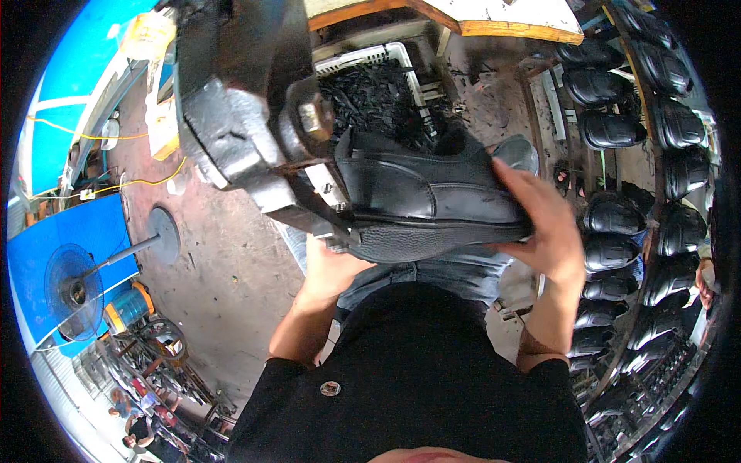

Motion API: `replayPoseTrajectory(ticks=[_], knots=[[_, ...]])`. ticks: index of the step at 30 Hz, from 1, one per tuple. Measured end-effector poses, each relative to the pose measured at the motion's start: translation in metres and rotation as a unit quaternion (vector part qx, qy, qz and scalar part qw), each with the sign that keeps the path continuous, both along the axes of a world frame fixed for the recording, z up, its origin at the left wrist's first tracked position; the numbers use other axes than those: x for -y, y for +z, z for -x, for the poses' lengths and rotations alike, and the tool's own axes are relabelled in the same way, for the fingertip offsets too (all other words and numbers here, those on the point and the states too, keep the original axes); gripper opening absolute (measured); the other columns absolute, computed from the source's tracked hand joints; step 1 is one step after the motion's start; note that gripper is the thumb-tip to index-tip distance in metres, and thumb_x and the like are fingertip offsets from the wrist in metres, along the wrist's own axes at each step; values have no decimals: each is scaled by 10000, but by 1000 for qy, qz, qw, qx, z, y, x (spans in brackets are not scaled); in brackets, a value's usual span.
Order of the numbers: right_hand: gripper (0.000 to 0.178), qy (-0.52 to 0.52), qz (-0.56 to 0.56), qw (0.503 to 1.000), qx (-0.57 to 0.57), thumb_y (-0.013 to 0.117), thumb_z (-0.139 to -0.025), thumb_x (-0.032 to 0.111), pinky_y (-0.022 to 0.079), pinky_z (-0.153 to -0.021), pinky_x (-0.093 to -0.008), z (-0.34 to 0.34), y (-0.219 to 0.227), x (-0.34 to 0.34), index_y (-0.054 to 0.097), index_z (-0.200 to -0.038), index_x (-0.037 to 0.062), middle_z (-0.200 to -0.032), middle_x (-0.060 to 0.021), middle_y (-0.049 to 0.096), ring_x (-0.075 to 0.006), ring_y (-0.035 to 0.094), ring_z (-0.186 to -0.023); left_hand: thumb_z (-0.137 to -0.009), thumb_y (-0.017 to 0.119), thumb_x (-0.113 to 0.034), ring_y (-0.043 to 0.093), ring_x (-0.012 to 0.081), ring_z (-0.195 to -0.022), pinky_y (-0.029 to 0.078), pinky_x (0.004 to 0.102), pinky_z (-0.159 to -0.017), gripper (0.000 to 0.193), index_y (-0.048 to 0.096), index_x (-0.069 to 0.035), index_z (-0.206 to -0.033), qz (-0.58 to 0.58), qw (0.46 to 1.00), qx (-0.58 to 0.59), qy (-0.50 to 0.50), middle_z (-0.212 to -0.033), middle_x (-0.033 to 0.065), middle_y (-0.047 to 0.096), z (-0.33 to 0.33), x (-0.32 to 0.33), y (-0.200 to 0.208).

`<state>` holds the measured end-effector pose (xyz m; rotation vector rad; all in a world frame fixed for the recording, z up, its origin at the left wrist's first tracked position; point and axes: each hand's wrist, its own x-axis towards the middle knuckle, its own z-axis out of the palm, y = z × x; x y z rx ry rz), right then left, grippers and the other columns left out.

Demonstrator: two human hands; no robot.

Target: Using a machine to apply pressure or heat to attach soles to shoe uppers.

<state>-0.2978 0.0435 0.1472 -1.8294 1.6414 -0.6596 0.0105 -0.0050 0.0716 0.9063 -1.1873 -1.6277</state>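
A black leather shoe (432, 197) lies sideways in front of me, its textured sole edge toward my body. My right hand (546, 224) grips its right end, thumb on the near side and fingers over the far side. At the shoe's left end, my left hand (333, 268) holds it from below; most of its fingers are hidden behind the shoe and the machine. The metal head of a machine (239, 139), with a large bolt, comes down from the upper left. Its lower tip (328, 228) meets or nearly meets the shoe's left end.
A white plastic crate (397, 54) of black scraps stands beyond the shoe. Racks at the right carry several rows of black shoes (614, 130). At the left are a standing fan (75, 292) and a yellow cable (147, 181). A wood-edged table (502, 29) juts in at the top.
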Motion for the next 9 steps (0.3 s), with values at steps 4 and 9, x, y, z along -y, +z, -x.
replayPoseTrajectory(ticks=[4, 9], knots=[[978, 1, 123, 988, -92, 930, -408, 176, 522, -969, -436, 27, 46, 1, 670, -1348, 92, -1288, -126, 700, -339, 662, -1114, -695, 889, 96, 686, 231, -1099, 588, 399, -930, 767, 532, -9, -1365, -153, 984, -84, -30, -1254, 116, 671, 9, -4, -4], [1081, 75, 85, 984, -138, 970, -374, 132, 474, -1080, -465, 24, 110, 18, 605, -1385, 15, -1387, -196, 642, -378, 628, -1245, -760, 853, 72, 677, 286, -1137, 564, 425, -990, 749, 516, -71, -1415, -207, 929, -303, -49, -1264, 143, 671, 15, -14, -23]])
